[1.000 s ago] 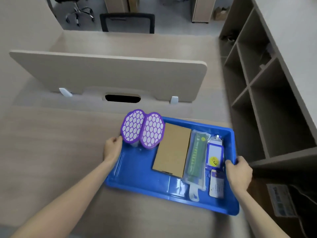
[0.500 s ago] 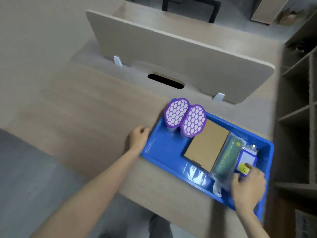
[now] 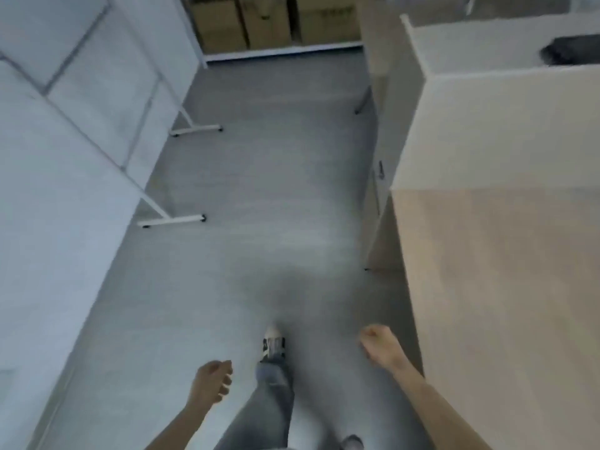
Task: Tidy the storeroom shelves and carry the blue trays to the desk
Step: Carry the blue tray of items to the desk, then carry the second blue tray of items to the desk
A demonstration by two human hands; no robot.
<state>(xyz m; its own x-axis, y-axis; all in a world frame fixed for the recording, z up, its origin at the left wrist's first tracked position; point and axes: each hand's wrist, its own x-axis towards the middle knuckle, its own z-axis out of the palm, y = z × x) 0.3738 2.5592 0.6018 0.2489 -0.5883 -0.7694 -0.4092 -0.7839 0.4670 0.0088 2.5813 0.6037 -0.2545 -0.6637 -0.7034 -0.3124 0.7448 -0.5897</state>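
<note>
No blue tray is in view now. My left hand point(image 3: 211, 386) hangs low over the grey floor with its fingers loosely curled and nothing in it. My right hand point(image 3: 380, 345) is beside the near corner of the wooden desk point(image 3: 496, 287), fingers curled into a loose fist, holding nothing. My leg in jeans and a shoe point(image 3: 274, 344) are stepping forward between the two hands. The picture is blurred by motion.
A grey aisle floor point(image 3: 266, 196) runs ahead. White partition panels on metal feet point(image 3: 91, 102) line the left. The desk and its divider point(image 3: 487, 43) are on the right. Cardboard boxes point(image 3: 269, 21) stand on a low shelf at the far end.
Both hands have let go of the blue tray, which stayed on the desk. The view has swung left away from the desk and down the aisle, and I am walking.
</note>
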